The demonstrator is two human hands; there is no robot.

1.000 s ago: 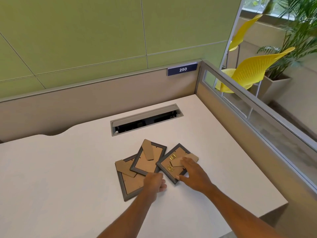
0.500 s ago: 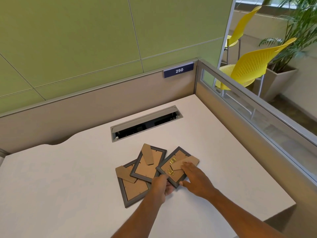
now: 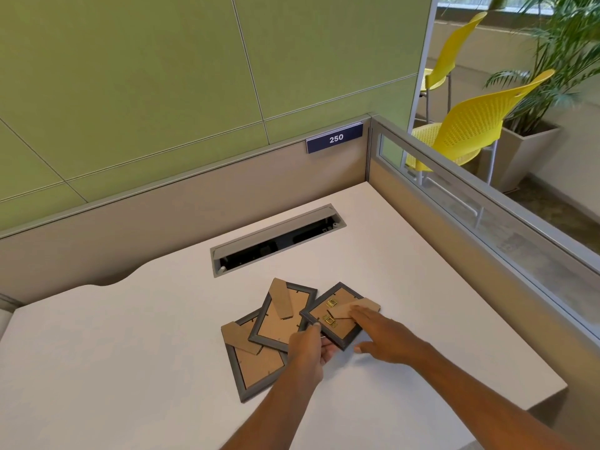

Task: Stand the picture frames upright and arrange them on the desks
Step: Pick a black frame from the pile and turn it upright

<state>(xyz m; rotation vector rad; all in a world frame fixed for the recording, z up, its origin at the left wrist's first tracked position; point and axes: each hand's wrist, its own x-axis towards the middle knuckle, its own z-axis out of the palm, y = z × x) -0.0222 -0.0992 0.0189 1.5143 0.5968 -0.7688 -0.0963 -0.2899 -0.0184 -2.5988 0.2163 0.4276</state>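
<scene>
Three dark grey picture frames lie face down and overlapping on the white desk (image 3: 130,336), their brown card backs and stands showing. The right frame (image 3: 334,315) has brass clips and sits a little raised over the middle frame (image 3: 281,315). The left frame (image 3: 251,362) lies lowest, partly covered by the middle one. My left hand (image 3: 308,350) pinches the right frame's near left edge. My right hand (image 3: 383,336) rests flat on that frame's card stand, fingers on the stand and thumb by the near corner.
A grey cable slot (image 3: 276,241) with its lid open is set in the desk behind the frames. Beige partitions enclose the back and right, with a "250" sign (image 3: 334,139). Yellow chairs (image 3: 467,131) and a potted palm (image 3: 532,151) stand beyond the right partition.
My left hand slid right from the middle frame's edge to the right frame and took its near left edge. My right hand stayed on that frame's stand.
</scene>
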